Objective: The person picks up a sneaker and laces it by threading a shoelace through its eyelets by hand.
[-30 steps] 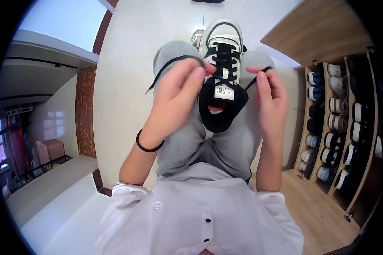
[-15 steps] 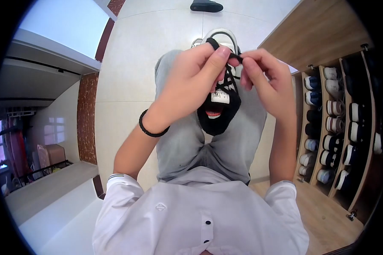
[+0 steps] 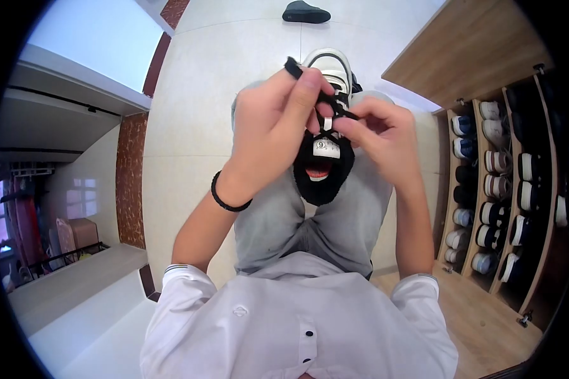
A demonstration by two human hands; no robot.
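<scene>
A black-and-white sneaker (image 3: 325, 170) rests between my knees, its white toe pointing away and its dark opening toward me. Black shoelace (image 3: 338, 108) crosses its tongue, which bears a white label. My left hand (image 3: 275, 120) pinches a loop of the lace between thumb and fingers, and a piece of it sticks up past the thumb. On the other side, my right hand (image 3: 382, 129) grips the lace between thumb and forefinger, close to the tongue. Part of the lacing is hidden behind my fingers.
A dark shoe (image 3: 306, 12) lies on the pale tiled floor ahead. To my right, an open wooden shoe cabinet (image 3: 487, 278) holds several pairs of shoes, with its door (image 3: 461, 54) swung out. A low ledge (image 3: 76, 271) runs along the left.
Both hands have come lower and nearer the sneaker's tongue, the right one also shifting left. The lace between them is drawn closer to the shoe, and more of the white toe shows.
</scene>
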